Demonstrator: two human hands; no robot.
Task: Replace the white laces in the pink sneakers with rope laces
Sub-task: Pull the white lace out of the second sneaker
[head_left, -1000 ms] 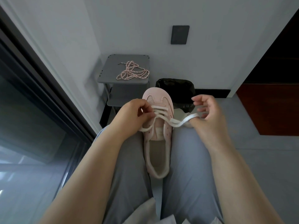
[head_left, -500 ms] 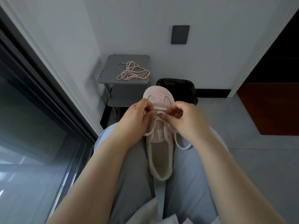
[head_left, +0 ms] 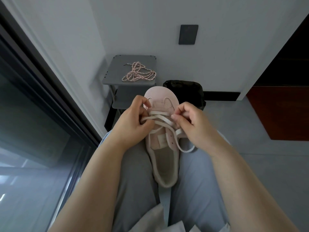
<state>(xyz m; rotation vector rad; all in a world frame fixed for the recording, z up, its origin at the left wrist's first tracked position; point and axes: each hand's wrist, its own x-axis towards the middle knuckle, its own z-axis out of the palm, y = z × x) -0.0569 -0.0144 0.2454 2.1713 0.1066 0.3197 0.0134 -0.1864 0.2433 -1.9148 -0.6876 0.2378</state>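
Note:
A pink sneaker (head_left: 160, 97) lies between my thighs, toe pointing away, its opening toward me. A flat white lace (head_left: 160, 118) still crosses its upper eyelets, and a loose end loops down over my right thigh. My left hand (head_left: 133, 121) grips the lace at the shoe's left side, fingers curled round it. My right hand (head_left: 190, 121) pinches the lace at the right eyelets. The pink and white rope laces (head_left: 138, 74) lie in a loose heap on a grey stool (head_left: 117, 76) ahead of my knees.
A black bin (head_left: 184, 91) stands on the floor behind the sneaker's toe, next to the stool. A dark window frame (head_left: 50, 97) runs along the left. White wall ahead, grey floor and a reddish-brown panel (head_left: 280, 113) to the right.
My right hand, which held the lace pulled out to the right, has come back to the right eyelets and pinches the lace there. The freed end now hangs slack over my right thigh.

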